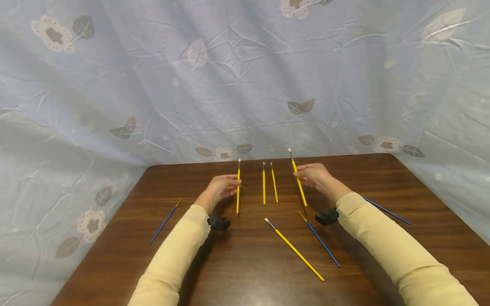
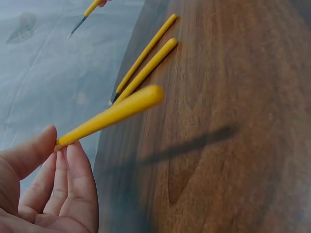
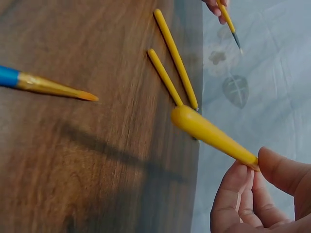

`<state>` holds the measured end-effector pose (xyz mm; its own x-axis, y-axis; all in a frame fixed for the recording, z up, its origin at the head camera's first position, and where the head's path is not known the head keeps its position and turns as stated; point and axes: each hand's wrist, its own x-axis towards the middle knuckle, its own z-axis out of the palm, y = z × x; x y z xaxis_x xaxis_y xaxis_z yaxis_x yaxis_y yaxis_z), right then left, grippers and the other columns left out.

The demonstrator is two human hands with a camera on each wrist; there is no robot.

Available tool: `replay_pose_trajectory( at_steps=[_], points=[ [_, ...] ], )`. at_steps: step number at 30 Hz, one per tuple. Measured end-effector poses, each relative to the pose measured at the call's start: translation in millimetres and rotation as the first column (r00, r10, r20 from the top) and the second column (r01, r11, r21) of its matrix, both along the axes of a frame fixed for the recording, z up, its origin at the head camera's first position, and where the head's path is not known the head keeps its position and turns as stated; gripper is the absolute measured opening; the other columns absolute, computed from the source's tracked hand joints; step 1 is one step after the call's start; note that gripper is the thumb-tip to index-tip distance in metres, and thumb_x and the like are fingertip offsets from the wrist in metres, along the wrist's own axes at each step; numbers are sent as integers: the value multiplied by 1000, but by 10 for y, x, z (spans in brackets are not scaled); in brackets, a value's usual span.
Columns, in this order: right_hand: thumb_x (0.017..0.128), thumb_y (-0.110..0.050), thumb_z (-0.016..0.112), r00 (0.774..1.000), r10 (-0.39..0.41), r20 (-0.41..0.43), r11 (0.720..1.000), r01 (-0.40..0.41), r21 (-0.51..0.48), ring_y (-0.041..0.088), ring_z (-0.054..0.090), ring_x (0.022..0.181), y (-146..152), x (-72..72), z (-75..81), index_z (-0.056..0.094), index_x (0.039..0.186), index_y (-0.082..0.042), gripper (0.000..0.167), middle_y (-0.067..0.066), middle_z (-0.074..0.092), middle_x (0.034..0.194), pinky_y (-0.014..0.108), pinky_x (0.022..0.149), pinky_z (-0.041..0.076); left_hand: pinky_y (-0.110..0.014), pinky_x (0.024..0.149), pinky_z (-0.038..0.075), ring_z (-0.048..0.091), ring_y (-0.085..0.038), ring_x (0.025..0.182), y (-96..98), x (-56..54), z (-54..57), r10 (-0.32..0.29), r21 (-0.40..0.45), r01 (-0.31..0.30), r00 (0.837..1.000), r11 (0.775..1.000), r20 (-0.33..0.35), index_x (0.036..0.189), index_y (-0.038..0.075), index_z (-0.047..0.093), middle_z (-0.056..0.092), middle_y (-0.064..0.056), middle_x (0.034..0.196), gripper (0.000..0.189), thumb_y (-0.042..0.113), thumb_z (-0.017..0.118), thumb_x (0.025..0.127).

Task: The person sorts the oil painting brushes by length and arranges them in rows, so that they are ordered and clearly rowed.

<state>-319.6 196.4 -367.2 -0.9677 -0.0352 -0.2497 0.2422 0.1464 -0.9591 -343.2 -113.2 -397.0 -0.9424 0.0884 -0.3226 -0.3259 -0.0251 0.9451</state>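
My left hand [image 1: 223, 187] pinches a yellow paintbrush [image 1: 238, 193] by its handle, bristles toward the far edge. In the left wrist view that paintbrush [image 2: 116, 114] is raised off the wood, its shadow beneath. Another yellow paintbrush [image 1: 298, 178] is pinched between thumb and fingertips of my right hand [image 1: 314, 177]. The right wrist view shows its handle end [image 3: 209, 133] above the table, with a shadow below. Between the hands, two shorter yellow paintbrushes, one on the left [image 1: 264, 187] and one on the right [image 1: 274, 185], lie roughly side by side near the far edge.
The brown wooden table [image 1: 229, 263] meets a patterned grey curtain [image 1: 229, 106]. Closer to me lie a yellow paintbrush [image 1: 298, 250] and a blue paintbrush [image 1: 321, 242]. One blue paintbrush [image 1: 164, 223] rests at the left; another [image 1: 390, 212] is partly behind the right sleeve.
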Motion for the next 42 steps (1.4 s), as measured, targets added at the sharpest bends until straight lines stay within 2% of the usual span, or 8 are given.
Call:
replay_pose_trajectory(
  at_steps=[3, 5, 10, 14, 18, 26, 31, 42],
  points=[
    [95, -4, 62, 1000, -11, 8, 1000, 11, 1, 24, 55, 109, -14, -74, -34, 46, 138, 8, 48, 8, 57, 113, 32, 93, 52, -25, 69, 59, 68, -20, 88, 15, -43, -48, -3, 6, 3, 1000, 1000, -2, 131, -3, 58, 70, -10, 95, 45, -2, 70, 87],
    [94, -4, 62, 1000, -24, 19, 1000, 24, -1, 22, 57, 106, -21, -126, -56, 47, 137, 7, 46, 7, 57, 112, 32, 93, 52, -26, 71, 59, 67, -22, 93, 35, -65, -72, -6, 1, 6, 1000, 1000, 0, 131, -2, 58, 69, -7, 92, 45, -3, 70, 87],
    [94, -5, 63, 998, -40, 38, 999, 40, 6, 13, 59, 85, -39, -246, -110, 49, 136, 5, 46, 6, 57, 110, 33, 91, 54, -26, 73, 59, 64, -27, 104, 107, -117, -80, 3, -19, -3, 1000, 1000, -16, 131, 0, 59, 69, -10, 102, 45, -1, 70, 87],
    [93, -3, 64, 998, -48, 39, 998, 47, 29, 12, 55, 77, -76, -301, -171, 50, 135, 6, 45, 8, 56, 108, 29, 80, 57, -26, 74, 59, 63, -29, 109, 173, -165, -84, 12, -19, -12, 1000, 1000, -23, 129, 1, 61, 67, -13, 109, 43, 0, 71, 87],
    [92, -2, 66, 997, -59, 43, 997, 58, 44, 14, 55, 78, -128, -348, -247, 53, 132, 7, 43, 8, 57, 106, 25, 72, 58, -27, 75, 59, 65, -26, 101, 229, -207, -110, 20, -37, -20, 1000, 999, -24, 127, 2, 63, 67, -13, 112, 42, 1, 72, 87],
    [92, -2, 66, 998, -57, 28, 995, 54, 86, 20, 55, 89, -218, -406, -325, 54, 130, 8, 41, 13, 58, 112, 30, 77, 58, -27, 72, 59, 64, -17, 83, 310, -250, -145, 43, -91, -49, 997, 995, -68, 124, 0, 64, 68, -15, 108, 39, 1, 73, 86],
    [92, -2, 66, 998, -62, 19, 994, 59, 97, 22, 57, 94, -254, -435, -374, 54, 129, 8, 40, 15, 58, 115, 32, 78, 58, -27, 69, 60, 63, -16, 80, 338, -251, -149, 66, -121, -77, 993, 990, -93, 122, 1, 65, 69, -15, 107, 37, 1, 73, 86],
    [90, -2, 69, 995, -101, 25, 983, 96, 159, 20, 61, 92, -280, -486, -452, 59, 124, 5, 37, 17, 60, 118, 28, 71, 59, -25, 58, 58, 63, -19, 86, 374, -296, -196, 52, -204, -75, 992, 976, -113, 119, 0, 66, 68, -15, 105, 35, 1, 74, 85]
  ],
)
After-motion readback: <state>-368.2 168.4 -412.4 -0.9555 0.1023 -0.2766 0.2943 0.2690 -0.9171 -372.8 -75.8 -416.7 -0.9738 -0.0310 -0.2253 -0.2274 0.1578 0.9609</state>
